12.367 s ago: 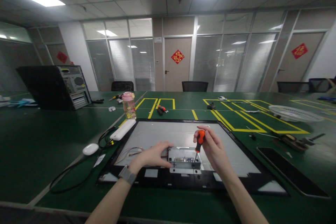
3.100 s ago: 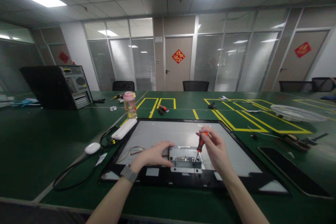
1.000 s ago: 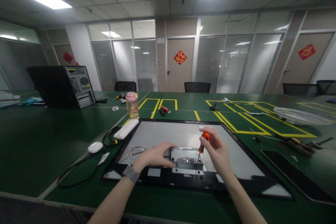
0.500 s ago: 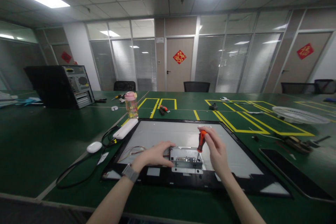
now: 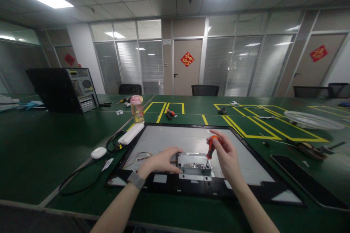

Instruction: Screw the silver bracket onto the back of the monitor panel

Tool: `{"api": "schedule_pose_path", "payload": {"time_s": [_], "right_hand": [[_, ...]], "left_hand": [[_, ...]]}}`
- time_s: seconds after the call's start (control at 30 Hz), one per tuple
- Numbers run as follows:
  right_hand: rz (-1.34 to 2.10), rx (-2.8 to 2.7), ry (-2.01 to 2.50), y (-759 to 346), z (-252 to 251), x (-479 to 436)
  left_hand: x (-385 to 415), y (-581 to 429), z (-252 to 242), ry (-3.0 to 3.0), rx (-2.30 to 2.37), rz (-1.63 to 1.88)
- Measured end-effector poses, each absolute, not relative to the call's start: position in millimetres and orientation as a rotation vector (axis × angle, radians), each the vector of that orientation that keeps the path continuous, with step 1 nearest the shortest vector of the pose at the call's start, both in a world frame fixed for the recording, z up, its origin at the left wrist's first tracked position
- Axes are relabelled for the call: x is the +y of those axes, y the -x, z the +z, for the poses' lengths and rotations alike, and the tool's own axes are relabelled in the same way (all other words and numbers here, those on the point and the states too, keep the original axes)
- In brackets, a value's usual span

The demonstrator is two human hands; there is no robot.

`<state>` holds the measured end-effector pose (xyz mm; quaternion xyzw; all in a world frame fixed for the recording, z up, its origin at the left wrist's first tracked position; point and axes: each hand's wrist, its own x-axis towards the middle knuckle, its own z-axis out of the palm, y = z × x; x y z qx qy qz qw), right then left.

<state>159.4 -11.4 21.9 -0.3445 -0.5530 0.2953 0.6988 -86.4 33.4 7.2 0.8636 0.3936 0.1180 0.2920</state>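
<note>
A large flat screen panel (image 5: 175, 136) with a black frame lies on the green table. On its near part sits a silver metal bracket (image 5: 195, 177), shaped like a shallow box with small parts inside. My left hand (image 5: 164, 160) grips the bracket's left end, thumb on the near side and fingers on the far side. In my right hand (image 5: 228, 156) is a screwdriver (image 5: 211, 148) with an orange and black handle, tilted, its tip down at the bracket's right end. The exact spot the tip touches is too small to tell. Thin wires (image 5: 139, 156) lie left of the bracket.
Left of the panel are a white bar-shaped case (image 5: 131, 134), a white rounded device (image 5: 98, 153) and black cables. A pink-lidded bottle (image 5: 137, 109) and a computer case (image 5: 62, 89) stand behind. Pliers (image 5: 169, 114) lie beyond the panel; a dark flat strip (image 5: 306, 180) lies right.
My right hand has shifted slightly right and its fingers have moved on the screwdriver handle, which now leans a little more to the right. The left hand and bracket look unmoved.
</note>
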Motion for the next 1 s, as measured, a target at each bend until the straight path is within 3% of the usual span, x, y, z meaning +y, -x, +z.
{"api": "schedule_pose_path", "payload": {"time_s": [1.0], "right_hand": [[0.760, -1.242, 0.654, -161.1, 22.9, -10.9]], "left_hand": [[32.4, 86.0, 10.3, -2.305, 1.056, 0.307]]}}
